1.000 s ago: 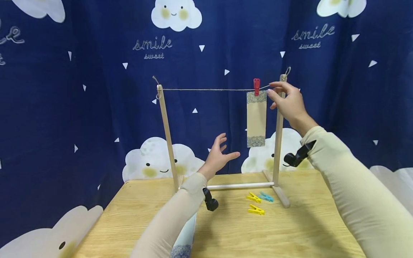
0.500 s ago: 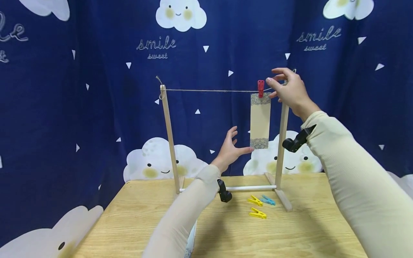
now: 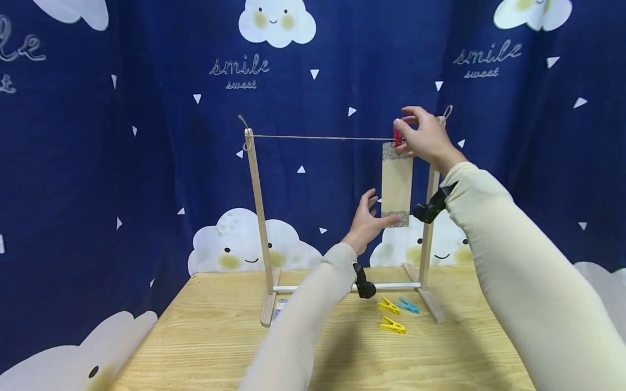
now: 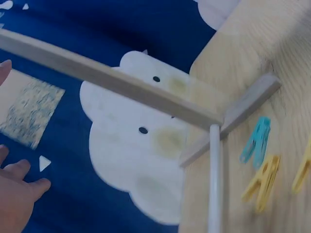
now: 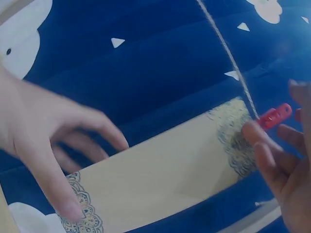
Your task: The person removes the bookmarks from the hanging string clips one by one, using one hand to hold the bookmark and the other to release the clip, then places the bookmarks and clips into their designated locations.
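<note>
A beige paper strip with patterned lace bands at both ends hangs from a string, held by a red clothespin. My right hand is at the clothespin, thumb and fingers spread about it; in the right wrist view one fingertip lies over the strip's upper band, and the clothespin shows uncovered between the fingers. Down at the lower band is my left hand, its thumb across the front of the strip and its other fingers spread past the strip's edge.
Wooden posts and a white crossbar make up the frame. On the table lie two yellow clothespins and a blue one. A patterned piece shows beside my left sleeve. Behind hangs a blue curtain.
My left hand has moved right and up to the strip's lower end. The right hand first rose off the string, then came left to the red clothespin.
</note>
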### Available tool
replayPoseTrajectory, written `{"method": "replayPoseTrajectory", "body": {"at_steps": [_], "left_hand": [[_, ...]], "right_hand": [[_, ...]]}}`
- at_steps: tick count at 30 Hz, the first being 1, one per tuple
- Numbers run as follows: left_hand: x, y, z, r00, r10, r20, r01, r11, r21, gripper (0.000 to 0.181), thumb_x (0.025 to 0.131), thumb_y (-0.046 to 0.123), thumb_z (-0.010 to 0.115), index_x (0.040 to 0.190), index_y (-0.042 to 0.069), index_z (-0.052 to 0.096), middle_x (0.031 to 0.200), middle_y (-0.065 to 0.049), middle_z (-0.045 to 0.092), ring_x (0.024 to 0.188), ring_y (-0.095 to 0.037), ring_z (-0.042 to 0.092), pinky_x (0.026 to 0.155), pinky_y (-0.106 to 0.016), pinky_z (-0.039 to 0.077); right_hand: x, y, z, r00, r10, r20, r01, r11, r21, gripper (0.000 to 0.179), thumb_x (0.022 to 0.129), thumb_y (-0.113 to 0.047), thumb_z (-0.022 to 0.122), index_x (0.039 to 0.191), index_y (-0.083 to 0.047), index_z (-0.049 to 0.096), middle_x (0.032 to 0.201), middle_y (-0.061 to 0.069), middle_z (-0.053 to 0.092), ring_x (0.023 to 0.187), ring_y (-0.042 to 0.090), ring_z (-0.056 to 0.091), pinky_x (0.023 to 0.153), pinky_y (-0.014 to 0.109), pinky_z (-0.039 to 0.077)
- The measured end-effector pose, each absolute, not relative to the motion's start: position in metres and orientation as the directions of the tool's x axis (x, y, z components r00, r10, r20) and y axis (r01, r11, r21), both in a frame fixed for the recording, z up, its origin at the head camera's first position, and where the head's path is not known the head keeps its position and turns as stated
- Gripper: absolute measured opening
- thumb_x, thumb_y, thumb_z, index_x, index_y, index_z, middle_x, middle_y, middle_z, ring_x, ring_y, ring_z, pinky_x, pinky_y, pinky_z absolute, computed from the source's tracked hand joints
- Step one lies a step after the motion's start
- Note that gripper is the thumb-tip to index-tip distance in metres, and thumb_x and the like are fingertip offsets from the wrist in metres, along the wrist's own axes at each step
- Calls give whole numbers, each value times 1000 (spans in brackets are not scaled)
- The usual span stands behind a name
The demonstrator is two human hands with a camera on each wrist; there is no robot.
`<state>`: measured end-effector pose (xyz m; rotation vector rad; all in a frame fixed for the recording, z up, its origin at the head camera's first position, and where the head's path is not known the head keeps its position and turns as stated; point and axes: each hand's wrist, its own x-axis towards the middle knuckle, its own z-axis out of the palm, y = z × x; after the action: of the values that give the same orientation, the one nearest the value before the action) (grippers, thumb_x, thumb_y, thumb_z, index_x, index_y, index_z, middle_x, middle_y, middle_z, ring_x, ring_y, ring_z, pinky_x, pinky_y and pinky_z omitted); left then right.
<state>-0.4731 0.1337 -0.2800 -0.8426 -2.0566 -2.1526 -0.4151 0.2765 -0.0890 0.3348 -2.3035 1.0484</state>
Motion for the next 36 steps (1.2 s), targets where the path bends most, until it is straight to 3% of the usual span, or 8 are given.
{"method": "replayPoseTrajectory", "body": {"at_steps": [3, 5, 10, 15, 19, 24, 30, 36], "left_hand": [[-470, 143, -278, -858, 315, 405, 362, -189, 913, 82, 88, 15, 85, 157, 20, 39, 146, -6, 57, 128, -21, 57, 104, -38, 47], [-469, 149, -276, -853, 306, 422, 360, -239, 902, 62, 92, 8, 79, 147, 13, 51, 128, -10, 69, 104, -15, 64, 87, -31, 51], [-466, 153, -271, -836, 284, 470, 415, -235, 879, 27, 98, -1, 64, 125, 0, 67, 95, -12, 75, 65, -10, 52, 55, -23, 40], [-469, 145, -273, -850, 275, 450, 418, -168, 893, 34, 101, 0, 63, 134, 8, 64, 95, -8, 75, 71, -12, 59, 64, -26, 48], [-470, 140, -275, -851, 285, 441, 416, -145, 898, 36, 102, 3, 63, 137, 12, 63, 98, -7, 75, 83, -16, 69, 77, -34, 57], [-469, 142, -274, -850, 298, 435, 410, -143, 901, 32, 102, 4, 64, 132, 16, 67, 99, -5, 76, 88, -17, 71, 83, -39, 58], [-468, 142, -274, -845, 322, 427, 401, -148, 904, 32, 102, 5, 66, 130, 18, 69, 103, -5, 76, 93, -17, 70, 87, -43, 57], [-467, 143, -273, -836, 343, 428, 378, -205, 903, 31, 101, 3, 65, 130, 14, 68, 98, -6, 76, 85, -16, 69, 79, -36, 58]], "right_hand": [[-422, 267, -89, -811, -20, 585, -434, 691, -578, 60, 112, -40, 37, 165, -13, 25, 153, 22, 46, 77, 16, 75, 67, 25, 58], [-425, 261, -89, -789, -14, 614, -426, 732, -531, 54, 113, -32, 37, 162, -10, 31, 141, 23, 56, 78, 20, 74, 68, 26, 58], [-430, 254, -88, -719, 17, 695, -397, 811, -430, 45, 111, -19, 42, 152, -2, 47, 110, 22, 65, 86, 29, 67, 75, 27, 51], [-427, 257, -88, -811, 12, 585, -419, 685, -596, 45, 112, -16, 40, 152, 4, 42, 107, 21, 59, 70, 9, 65, 65, 19, 53], [-421, 265, -88, -868, 9, 496, -401, 576, -712, 43, 113, -16, 36, 150, 8, 38, 117, 21, 55, 66, 5, 64, 64, 20, 56], [-414, 276, -90, -853, 39, 521, -390, 614, -686, 41, 114, -18, 38, 146, 8, 38, 131, 25, 58, 63, 2, 65, 58, 21, 53], [-415, 279, -97, -803, 120, 583, -431, 559, -708, 27, 110, -17, 52, 132, -2, 51, 118, 16, 69, 56, 4, 58, 56, 21, 53], [-419, 277, -106, -764, 227, 604, -523, 330, -786, 11, 106, -12, 59, 116, -8, 57, 103, 2, 73, 48, 1, 50, 47, 17, 44]]}}
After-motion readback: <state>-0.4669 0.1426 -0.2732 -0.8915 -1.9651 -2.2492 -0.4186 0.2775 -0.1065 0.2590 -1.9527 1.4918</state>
